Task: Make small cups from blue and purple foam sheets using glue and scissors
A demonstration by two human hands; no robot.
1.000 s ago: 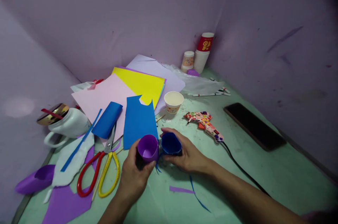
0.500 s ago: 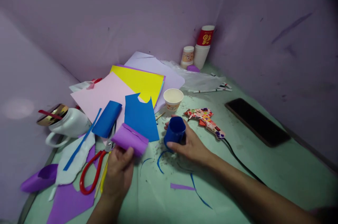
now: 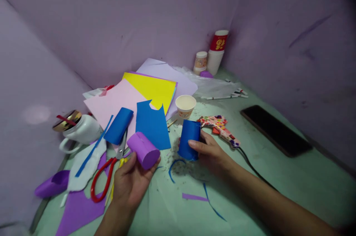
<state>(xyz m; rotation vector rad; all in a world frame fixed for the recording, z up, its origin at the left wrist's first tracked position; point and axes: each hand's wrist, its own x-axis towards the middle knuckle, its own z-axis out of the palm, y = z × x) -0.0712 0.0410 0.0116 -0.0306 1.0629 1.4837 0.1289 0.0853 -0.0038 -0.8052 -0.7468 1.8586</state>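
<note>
Green tabletop (image 3: pixel 233 199) meets purple walls (image 3: pixel 155 17) behind hands (image 3: pixel 169 165)

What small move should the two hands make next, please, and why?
Probably the left hand should turn the purple cylinder upright: it lies tilted in that hand, while the right hand holds the blue cylinder nearly upright, so the two could then be compared side by side.
</note>
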